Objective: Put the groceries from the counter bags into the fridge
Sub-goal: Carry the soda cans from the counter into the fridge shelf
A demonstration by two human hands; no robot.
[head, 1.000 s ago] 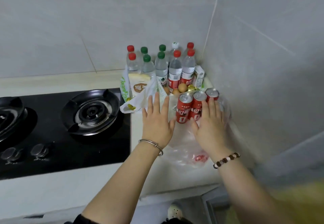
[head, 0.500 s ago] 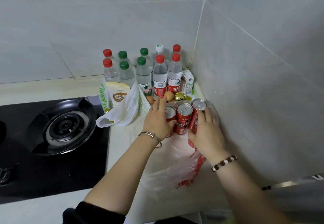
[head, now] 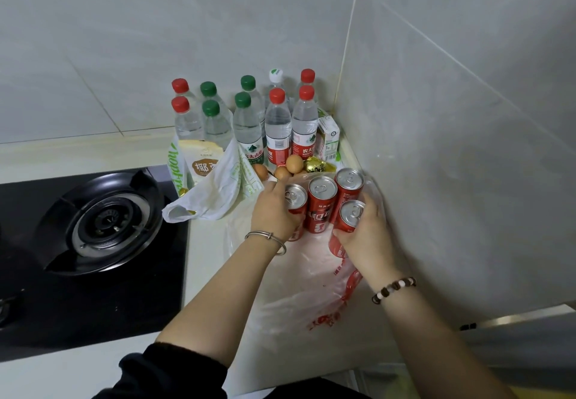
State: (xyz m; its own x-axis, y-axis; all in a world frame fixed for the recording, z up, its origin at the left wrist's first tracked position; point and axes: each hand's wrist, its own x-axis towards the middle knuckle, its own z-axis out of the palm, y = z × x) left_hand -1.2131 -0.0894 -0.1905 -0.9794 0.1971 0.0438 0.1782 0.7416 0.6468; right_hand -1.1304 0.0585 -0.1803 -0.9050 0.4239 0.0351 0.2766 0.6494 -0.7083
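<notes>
Red cans [head: 322,203] between curled left hand [head: 271,211] and right hand [head: 367,236].

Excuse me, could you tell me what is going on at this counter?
A person is handling red soda cans on a clear plastic bag in the counter corner. The left hand grips the left can, the right hand grips the front can, and two more cans stand between them. Water bottles, eggs and a white bag sit behind.
</notes>
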